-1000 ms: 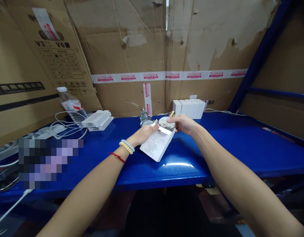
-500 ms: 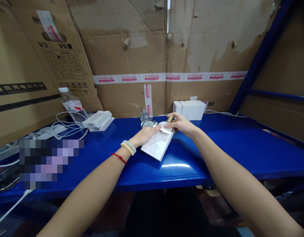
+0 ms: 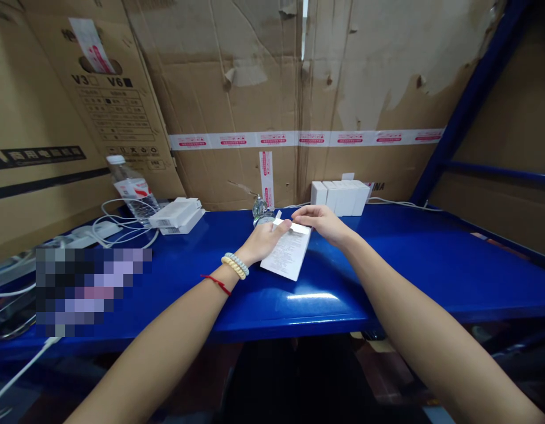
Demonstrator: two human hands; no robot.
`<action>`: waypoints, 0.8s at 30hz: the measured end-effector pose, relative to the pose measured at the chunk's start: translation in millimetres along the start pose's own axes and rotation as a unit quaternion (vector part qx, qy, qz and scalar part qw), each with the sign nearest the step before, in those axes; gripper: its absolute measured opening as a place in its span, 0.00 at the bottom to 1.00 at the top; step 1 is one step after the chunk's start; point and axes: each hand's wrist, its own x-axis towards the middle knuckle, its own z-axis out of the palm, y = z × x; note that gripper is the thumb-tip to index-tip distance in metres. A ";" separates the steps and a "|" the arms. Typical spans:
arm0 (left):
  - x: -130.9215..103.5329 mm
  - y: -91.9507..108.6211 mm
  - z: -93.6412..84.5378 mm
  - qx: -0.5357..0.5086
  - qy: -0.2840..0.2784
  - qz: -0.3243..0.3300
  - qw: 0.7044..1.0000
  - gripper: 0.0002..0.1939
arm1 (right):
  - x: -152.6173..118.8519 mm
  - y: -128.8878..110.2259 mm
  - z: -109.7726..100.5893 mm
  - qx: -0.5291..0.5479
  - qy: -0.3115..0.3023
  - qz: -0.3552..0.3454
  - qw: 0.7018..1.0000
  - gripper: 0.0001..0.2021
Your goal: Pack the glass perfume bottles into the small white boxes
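Note:
A white printed carton [image 3: 284, 254] is tilted above the blue table, its top end facing away from me. My left hand [image 3: 264, 240] grips it by the left side, thumb pressed across the face near the upper end. At that end, my right hand [image 3: 320, 222] has its fingers bent together over the top edge; whatever they pinch is hidden. Just behind the carton stands a shiny glass-and-metal item [image 3: 258, 209], partly covered by my left hand, so its kind is unclear.
Several white boxes [image 3: 340, 198] stand in a row at the back. Toward the left are another white box [image 3: 177, 216], a water bottle [image 3: 131, 189], white cables [image 3: 106, 218] and a power strip [image 3: 89, 235]. Cardboard [image 3: 219, 106] walls the rear of the blue table [image 3: 405, 259].
The round silver piece with a gold part, held by my right hand at the carton's top, is out of sight now. My right fingers have closed in over that end.

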 end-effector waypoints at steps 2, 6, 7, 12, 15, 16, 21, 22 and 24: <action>-0.7 0.5 0.6 0.001 0.020 0.017 1.000 0.37 | -0.4 -0.6 -0.5 0.006 0.008 -0.010 1.000 0.11; -0.7 -3.2 2.2 -0.019 0.051 0.056 0.997 0.39 | 2.1 -0.8 -3.5 0.049 0.037 -0.040 0.997 0.16; -0.6 -4.7 2.6 -0.032 0.047 0.062 0.996 0.40 | 3.1 -0.8 -4.6 0.062 0.047 -0.050 0.996 0.17; -1.3 -10.1 3.7 -0.053 0.004 0.081 0.995 0.37 | 3.5 -3.3 -9.0 0.059 0.073 -0.072 0.993 0.16; -2.2 -9.4 1.8 -0.023 -0.021 0.101 0.994 0.33 | 0.0 -5.3 -10.1 0.053 0.056 -0.070 0.995 0.15; -2.4 -9.0 0.9 -0.007 -0.026 0.110 0.994 0.32 | -1.1 -5.6 -10.3 0.056 0.044 -0.072 0.995 0.15; -3.5 -9.4 -2.6 0.065 -0.031 0.166 0.984 0.27 | -2.9 -4.1 -11.2 0.079 -0.011 -0.107 0.991 0.14; -3.7 -9.9 -2.8 0.075 -0.031 0.173 0.982 0.26 | -2.8 -4.0 -11.3 0.079 -0.014 -0.112 0.990 0.14; -4.1 -10.3 -2.7 0.094 -0.034 0.175 0.979 0.27 | -2.7 -4.4 -11.6 0.077 -0.009 -0.117 0.990 0.13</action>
